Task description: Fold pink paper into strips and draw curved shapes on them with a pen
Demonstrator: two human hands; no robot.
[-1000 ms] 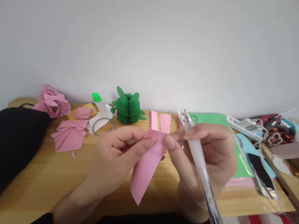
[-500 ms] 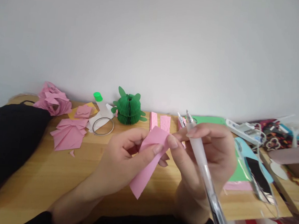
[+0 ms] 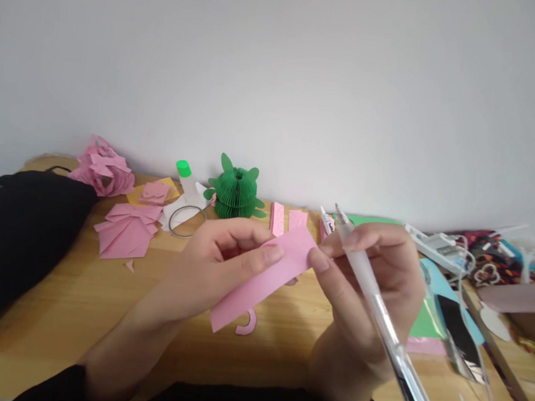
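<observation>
A strip of pink paper [image 3: 261,283] is held tilted in front of me, its lower left end free. My left hand [image 3: 218,271] pinches it from the left, thumb on its face and fingers behind. At the strip's upper right end, my right hand [image 3: 367,288] grips the edge between thumb and fingertip. That same hand also keeps a clear pen [image 3: 379,311] between its fingers, tip pointing up and away from the paper. Below the strip, a small curved pink paper cutout [image 3: 247,324] lies on the wooden table [image 3: 181,354].
A green honeycomb paper figure [image 3: 236,193], a glue stick [image 3: 186,178], a metal ring [image 3: 187,221] and folded pink paper [image 3: 127,231] stand or lie further back. Black cloth [image 3: 19,236] covers the left side. Scissors [image 3: 463,339] and coloured sheets [image 3: 427,318] are at right.
The pink strip has turned to a flatter slant, its lower end swinging left and up. The curved pink cutout on the table now shows. Both hands keep their hold.
</observation>
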